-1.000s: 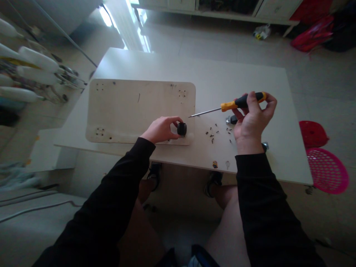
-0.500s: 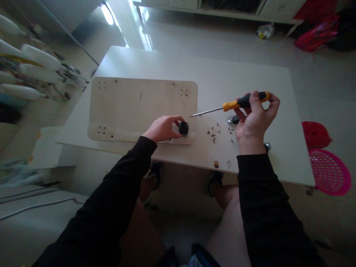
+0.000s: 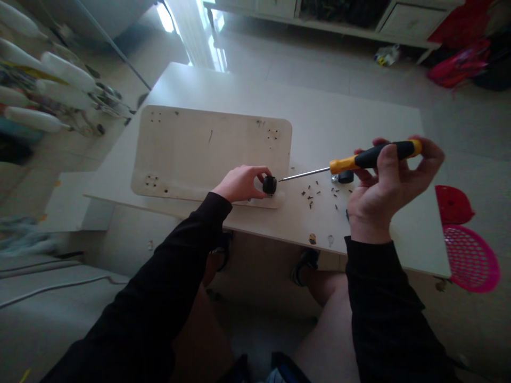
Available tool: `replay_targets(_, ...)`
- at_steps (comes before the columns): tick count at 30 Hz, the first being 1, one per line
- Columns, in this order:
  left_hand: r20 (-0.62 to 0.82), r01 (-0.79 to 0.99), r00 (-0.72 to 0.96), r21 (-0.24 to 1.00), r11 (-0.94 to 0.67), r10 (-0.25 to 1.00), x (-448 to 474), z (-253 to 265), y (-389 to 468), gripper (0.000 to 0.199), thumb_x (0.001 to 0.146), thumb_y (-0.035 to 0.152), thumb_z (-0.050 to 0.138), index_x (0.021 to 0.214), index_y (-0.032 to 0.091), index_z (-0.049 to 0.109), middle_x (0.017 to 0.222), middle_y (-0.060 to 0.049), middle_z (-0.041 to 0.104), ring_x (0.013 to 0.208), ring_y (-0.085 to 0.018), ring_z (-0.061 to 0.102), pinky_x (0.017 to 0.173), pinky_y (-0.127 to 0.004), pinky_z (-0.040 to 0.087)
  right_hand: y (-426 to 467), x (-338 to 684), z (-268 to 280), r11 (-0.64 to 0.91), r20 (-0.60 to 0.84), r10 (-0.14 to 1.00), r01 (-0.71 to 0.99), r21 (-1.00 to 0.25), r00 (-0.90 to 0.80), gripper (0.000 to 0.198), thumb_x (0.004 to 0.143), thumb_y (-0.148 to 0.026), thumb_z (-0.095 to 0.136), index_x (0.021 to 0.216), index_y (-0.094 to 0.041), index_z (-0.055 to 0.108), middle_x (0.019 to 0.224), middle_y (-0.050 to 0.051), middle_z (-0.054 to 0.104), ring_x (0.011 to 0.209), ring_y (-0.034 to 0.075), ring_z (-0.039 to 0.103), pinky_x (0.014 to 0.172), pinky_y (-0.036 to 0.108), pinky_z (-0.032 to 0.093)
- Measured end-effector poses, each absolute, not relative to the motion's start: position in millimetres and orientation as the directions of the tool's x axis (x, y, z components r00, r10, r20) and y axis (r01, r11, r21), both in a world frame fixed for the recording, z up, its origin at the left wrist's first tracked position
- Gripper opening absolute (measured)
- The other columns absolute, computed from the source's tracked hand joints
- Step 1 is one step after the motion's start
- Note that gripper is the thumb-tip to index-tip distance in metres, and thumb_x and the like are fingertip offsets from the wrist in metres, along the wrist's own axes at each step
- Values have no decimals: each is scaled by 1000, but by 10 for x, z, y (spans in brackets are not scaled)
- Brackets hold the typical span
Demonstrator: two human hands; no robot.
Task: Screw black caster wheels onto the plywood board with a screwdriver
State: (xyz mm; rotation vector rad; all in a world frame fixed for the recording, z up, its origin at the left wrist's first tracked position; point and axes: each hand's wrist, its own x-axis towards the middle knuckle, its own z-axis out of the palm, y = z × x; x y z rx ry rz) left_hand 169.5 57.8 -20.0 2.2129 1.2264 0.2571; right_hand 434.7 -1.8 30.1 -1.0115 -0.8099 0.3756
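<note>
- Nearest, the person's legs (image 3: 323,303) and black sleeves (image 3: 375,276) framed the view; the two hands were apart, each clamped on something over the table (image 3: 339,122).
- Left hand (image 3: 241,183): thumb and fingers pinched a small black caster (image 3: 270,184) from opposite sides at the near right corner of a pale board (image 3: 191,154), probably to keep it steady. The board lay flat, its holes facing up, presumably so they could be reached.
- Right hand (image 3: 379,197): fingers wrapped the handle of a black-and-yellow screwdriver (image 3: 375,156), its shaft pointing left and its tip close beside the caster. Whether tip and caster touched, I could not tell. Holding it well back on the handle likely left the tip in sight.
- Between the hands, right of the board, loose screws (image 3: 311,205) were scattered, perhaps for easy picking up. Another caster (image 3: 345,177) sat past the screwdriver, partly covered.
- Off the table's right end stood a pink perforated thing (image 3: 471,258), maybe a basket; no contents could be made out.
- Farthest, a plastic bag (image 3: 387,55) on the floor showed something yellow inside, and a white cabinet (image 3: 413,21) had a dark bay whose contents were too dim to name.
</note>
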Motion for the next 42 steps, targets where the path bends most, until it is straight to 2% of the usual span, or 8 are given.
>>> replay_targets(4, -115, 722, 553, 560, -406, 825, 1709, -199, 583, 49, 72, 31, 85, 120, 28, 78, 111, -2, 83, 81, -20, 73, 76, -32, 53, -94, 4268, 248, 506, 489, 599, 174, -845, 634, 39, 85, -31, 71, 116, -29, 48, 99, 2, 67, 93, 21, 77, 67, 36, 69)
replay_targets(7, -115, 730, 548, 550, -406, 828, 1711, -202, 586, 50, 72, 33, 85, 121, 29, 78, 112, -3, 83, 89, -23, 75, 79, -33, 53, -117, 4234, 209, 533, 547, 583, 225, -815, 600, 38, 85, -29, 71, 117, -27, 50, 103, 3, 66, 90, 19, 77, 64, 34, 69)
replay_targets(10, -105, 728, 551, 545, -416, 828, 1709, -208, 585, 50, 72, 33, 84, 121, 29, 77, 111, -2, 83, 97, -26, 75, 80, -34, 53, -146, 4200, 181, 597, 634, 573, 265, -757, 520, 40, 83, -28, 77, 116, -27, 55, 103, 0, 65, 89, 17, 77, 65, 33, 70)
replay_targets(14, -98, 716, 560, 558, -421, 823, 1712, -211, 586, 48, 72, 33, 83, 119, 29, 77, 109, -1, 83, 97, -26, 76, 78, -34, 52, -230, 4114, 162, 644, 715, 572, 321, -695, 402, 41, 82, -27, 81, 118, -26, 61, 103, -1, 66, 88, 17, 79, 65, 33, 71)
replay_targets(22, -117, 713, 563, 569, -409, 818, 1723, -193, 605, 46, 70, 32, 85, 116, 30, 77, 110, -1, 84, 97, -26, 76, 80, -34, 53, -342, 3931, 135, 727, 821, 518, 384, -570, 239, 55, 75, -8, 81, 125, -25, 65, 109, -1, 67, 88, 17, 81, 72, 32, 73)
replay_targets(27, -120, 710, 566, 574, -407, 816, 1726, -183, 608, 46, 70, 32, 86, 115, 30, 77, 111, -1, 84, 98, -27, 77, 80, -35, 53, -341, 3899, 97, 756, 852, 495, 397, -520, 173, 62, 74, -7, 81, 130, -28, 63, 111, -1, 67, 90, 18, 82, 73, 31, 74)
replay_targets(37, -107, 701, 568, 583, -412, 816, 1720, -193, 611, 46, 69, 31, 86, 115, 29, 77, 110, -2, 84, 98, -27, 76, 81, -35, 53, -377, 3850, 54, 733, 844, 523, 442, -517, 121, 59, 77, -11, 82, 129, -28, 60, 114, 0, 65, 94, 19, 81, 76, 34, 74)
replay_targets(42, -113, 706, 567, 577, -411, 816, 1720, -202, 619, 47, 69, 31, 86, 116, 31, 77, 111, -1, 84, 98, -27, 76, 82, -35, 53, -375, 3853, 40, 761, 852, 515, 408, -504, 91, 66, 74, -6, 83, 132, -28, 60, 115, 0, 67, 96, 19, 82, 77, 34, 75)
